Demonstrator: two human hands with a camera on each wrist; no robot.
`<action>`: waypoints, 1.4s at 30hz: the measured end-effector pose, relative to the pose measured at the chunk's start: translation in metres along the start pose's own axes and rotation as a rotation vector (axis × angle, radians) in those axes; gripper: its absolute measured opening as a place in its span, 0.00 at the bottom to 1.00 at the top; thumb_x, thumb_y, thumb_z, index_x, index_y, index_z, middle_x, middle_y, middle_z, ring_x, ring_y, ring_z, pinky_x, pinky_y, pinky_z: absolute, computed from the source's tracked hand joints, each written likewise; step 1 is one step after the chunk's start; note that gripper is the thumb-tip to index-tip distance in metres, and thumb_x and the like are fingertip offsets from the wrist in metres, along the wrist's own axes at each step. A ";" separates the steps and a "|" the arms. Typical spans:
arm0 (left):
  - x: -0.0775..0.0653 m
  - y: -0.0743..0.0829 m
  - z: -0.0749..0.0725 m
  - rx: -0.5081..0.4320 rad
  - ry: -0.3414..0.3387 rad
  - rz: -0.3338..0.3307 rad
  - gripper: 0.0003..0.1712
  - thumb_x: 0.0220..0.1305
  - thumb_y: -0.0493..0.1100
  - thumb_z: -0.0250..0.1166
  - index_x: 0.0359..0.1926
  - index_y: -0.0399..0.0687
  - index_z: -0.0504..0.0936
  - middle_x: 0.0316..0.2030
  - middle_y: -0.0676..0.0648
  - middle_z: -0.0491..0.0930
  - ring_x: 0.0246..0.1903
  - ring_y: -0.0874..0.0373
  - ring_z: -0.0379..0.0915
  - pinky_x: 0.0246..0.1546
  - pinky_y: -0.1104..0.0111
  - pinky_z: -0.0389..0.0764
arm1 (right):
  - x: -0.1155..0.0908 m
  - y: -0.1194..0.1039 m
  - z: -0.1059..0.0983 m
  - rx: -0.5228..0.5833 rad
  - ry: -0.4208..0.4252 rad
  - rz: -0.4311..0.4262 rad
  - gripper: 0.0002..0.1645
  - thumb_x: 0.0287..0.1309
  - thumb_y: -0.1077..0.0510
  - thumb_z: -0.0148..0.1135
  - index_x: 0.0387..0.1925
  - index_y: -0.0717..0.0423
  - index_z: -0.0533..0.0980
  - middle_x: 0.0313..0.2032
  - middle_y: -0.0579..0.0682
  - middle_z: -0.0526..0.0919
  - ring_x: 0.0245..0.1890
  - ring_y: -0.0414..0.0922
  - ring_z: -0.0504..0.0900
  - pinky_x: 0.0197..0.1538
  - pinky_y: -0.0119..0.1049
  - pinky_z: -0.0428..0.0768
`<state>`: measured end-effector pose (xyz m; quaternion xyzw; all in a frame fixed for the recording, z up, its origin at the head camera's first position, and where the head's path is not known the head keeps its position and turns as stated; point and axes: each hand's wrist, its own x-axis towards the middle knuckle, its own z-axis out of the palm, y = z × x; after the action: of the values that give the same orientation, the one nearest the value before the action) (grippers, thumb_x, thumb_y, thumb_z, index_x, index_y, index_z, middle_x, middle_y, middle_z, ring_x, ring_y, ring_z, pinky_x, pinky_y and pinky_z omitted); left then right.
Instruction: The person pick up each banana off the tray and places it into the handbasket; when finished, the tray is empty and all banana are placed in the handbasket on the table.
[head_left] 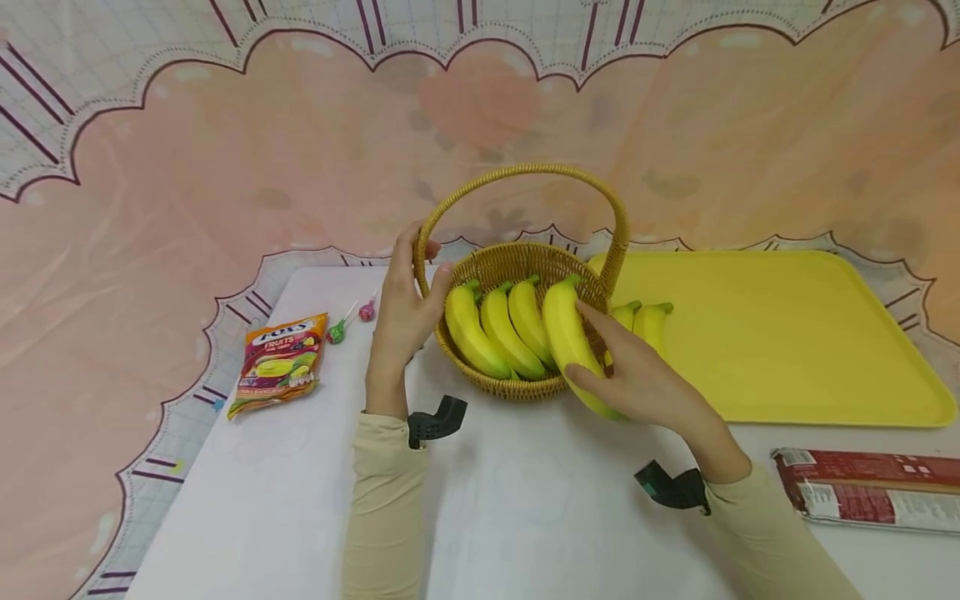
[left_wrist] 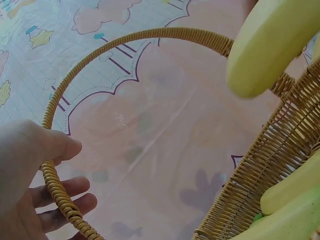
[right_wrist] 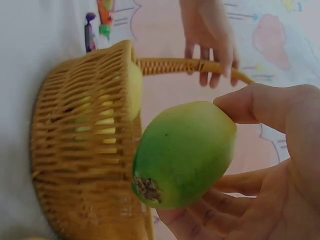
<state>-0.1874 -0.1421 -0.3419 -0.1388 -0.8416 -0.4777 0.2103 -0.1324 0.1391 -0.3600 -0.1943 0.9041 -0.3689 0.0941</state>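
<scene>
A wicker basket (head_left: 510, 389) with a tall arched handle (head_left: 525, 169) stands on the white table, with several yellow bananas (head_left: 468, 333) lying side by side in it. My left hand (head_left: 405, 308) holds the left side of the handle, thumb and fingers on either side of it in the left wrist view. Over the basket's right rim, my right hand (head_left: 645, 375) grips one banana (head_left: 564, 325) between thumb and fingers. Its green, dark-tipped end (right_wrist: 185, 155) faces the camera in the right wrist view.
A yellow tray (head_left: 795, 333) lies at the right, with bananas (head_left: 652, 323) at its left end, partly hidden by the basket and right hand. A red-brown packet (head_left: 870, 487) lies in front of it. On the left are a candy bag (head_left: 277, 367) and two lollipops (head_left: 337, 332).
</scene>
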 end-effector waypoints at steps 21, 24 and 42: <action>0.000 -0.001 -0.002 -0.015 -0.013 0.001 0.30 0.67 0.44 0.57 0.67 0.52 0.59 0.51 0.43 0.71 0.54 0.49 0.67 0.55 0.55 0.67 | 0.125 -0.029 0.013 -0.183 -0.341 0.065 0.54 0.61 0.44 0.53 0.72 0.65 0.34 0.70 0.62 0.57 0.63 0.51 0.69 0.66 0.44 0.66; 0.000 -0.001 -0.001 -0.020 -0.022 -0.003 0.30 0.67 0.43 0.57 0.67 0.52 0.59 0.51 0.44 0.71 0.55 0.49 0.67 0.56 0.56 0.67 | 0.135 -0.031 0.018 -0.204 -0.413 0.083 0.56 0.60 0.46 0.53 0.72 0.66 0.31 0.65 0.62 0.64 0.45 0.48 0.79 0.52 0.40 0.76; -0.001 -0.003 -0.002 -0.016 -0.028 -0.008 0.31 0.66 0.43 0.57 0.68 0.55 0.58 0.51 0.45 0.71 0.55 0.53 0.67 0.57 0.55 0.68 | 0.138 -0.030 0.024 -0.187 -0.479 0.098 0.59 0.62 0.35 0.50 0.72 0.60 0.27 0.71 0.61 0.53 0.68 0.52 0.62 0.70 0.46 0.59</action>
<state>-0.1872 -0.1453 -0.3442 -0.1437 -0.8413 -0.4832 0.1952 -0.2419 0.0461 -0.3602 -0.2397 0.8945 -0.2223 0.3049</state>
